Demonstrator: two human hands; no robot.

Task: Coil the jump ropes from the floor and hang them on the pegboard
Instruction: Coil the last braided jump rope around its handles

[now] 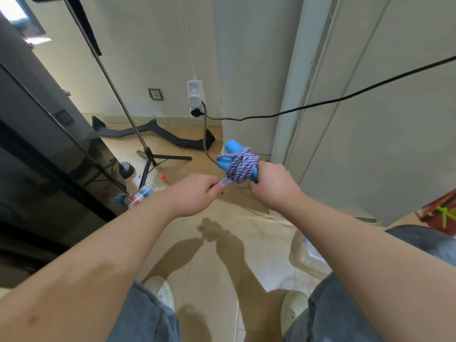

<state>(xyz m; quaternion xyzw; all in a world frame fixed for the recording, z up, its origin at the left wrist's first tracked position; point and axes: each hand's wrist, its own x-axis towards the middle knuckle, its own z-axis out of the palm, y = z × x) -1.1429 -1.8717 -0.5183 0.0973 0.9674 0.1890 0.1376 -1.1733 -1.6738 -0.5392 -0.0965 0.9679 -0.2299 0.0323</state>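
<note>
Head view: hands (197, 191) on coiled rope (240, 166)

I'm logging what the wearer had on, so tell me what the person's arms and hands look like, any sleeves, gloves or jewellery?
Both forearms are bare up to the picture's edge, with no sleeves showing. The left hand and right hand wear no gloves, and no rings, watch or bracelets show. A small reddish mark sits on the left forearm near the bottom left edge.

The jump rope (240, 166), purple-and-white braided cord wound tightly around its two blue handles (230, 150), is bundled upright above the floor, one cord end trailing leftward.
</note>
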